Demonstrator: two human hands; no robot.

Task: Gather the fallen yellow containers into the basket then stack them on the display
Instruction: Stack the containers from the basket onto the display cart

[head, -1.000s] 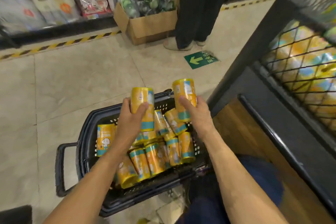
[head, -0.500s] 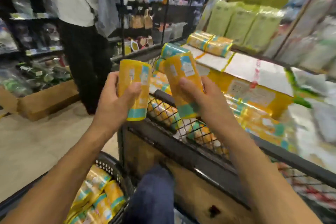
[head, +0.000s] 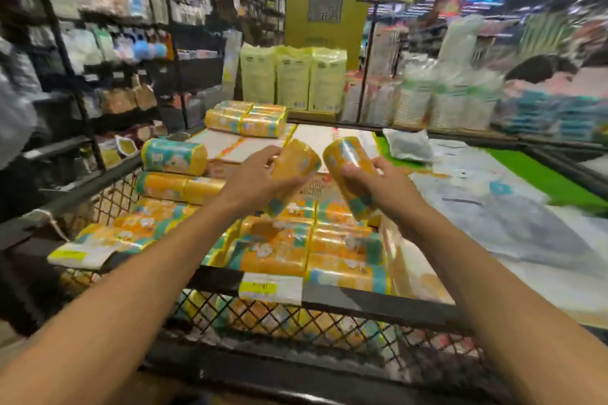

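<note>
Yellow containers (head: 297, 163): one per hand, fingers (head: 351, 172) wrapped round each. Left hand (head: 253, 186) and right hand (head: 390, 192) now hold them tilted above the display (head: 378, 301); a second ago they were over the basket. Judged: stacking starts.

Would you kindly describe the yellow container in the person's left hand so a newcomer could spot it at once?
Find the black wire-mesh display bin stacked with yellow packs. Above its middle, two hands each hold a yellow container. Yours is the left container, gripped by the left hand: its top leans right, whereas the right container, in the right hand, leans left.
</note>
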